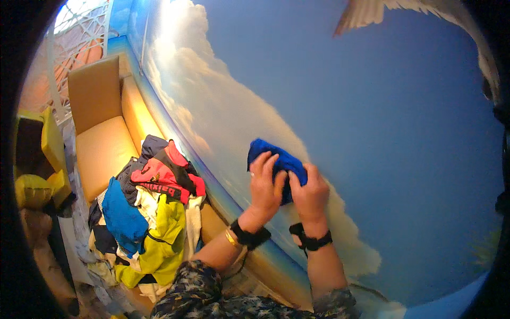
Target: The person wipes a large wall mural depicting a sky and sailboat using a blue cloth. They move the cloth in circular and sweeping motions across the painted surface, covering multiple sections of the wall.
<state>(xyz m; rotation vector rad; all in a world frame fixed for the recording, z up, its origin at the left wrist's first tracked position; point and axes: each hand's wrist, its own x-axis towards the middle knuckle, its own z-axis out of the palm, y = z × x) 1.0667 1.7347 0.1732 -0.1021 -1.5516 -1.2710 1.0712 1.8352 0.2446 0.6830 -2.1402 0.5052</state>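
Note:
A blue cloth (293, 161), folded into a small bundle, is held up in front of a painted wall. My left hand (263, 185) grips its left part, with the fingers spread over the front. My right hand (310, 195) pinches its lower right corner. The fabric's far side is hidden, and the kind of garment cannot be made out. Both wrists wear black straps. Down to the left, a heap of clothes (159, 235) lies on a tan sofa, with a red and black printed garment (169, 171), a blue garment (123, 215) and a yellow-green garment (169, 235).
The tan sofa (103, 139) runs along the wall (358, 139), which is painted with sky and clouds. A white lattice (81, 44) stands beyond the sofa's far end. Yellow furniture (53, 143) is at the far left.

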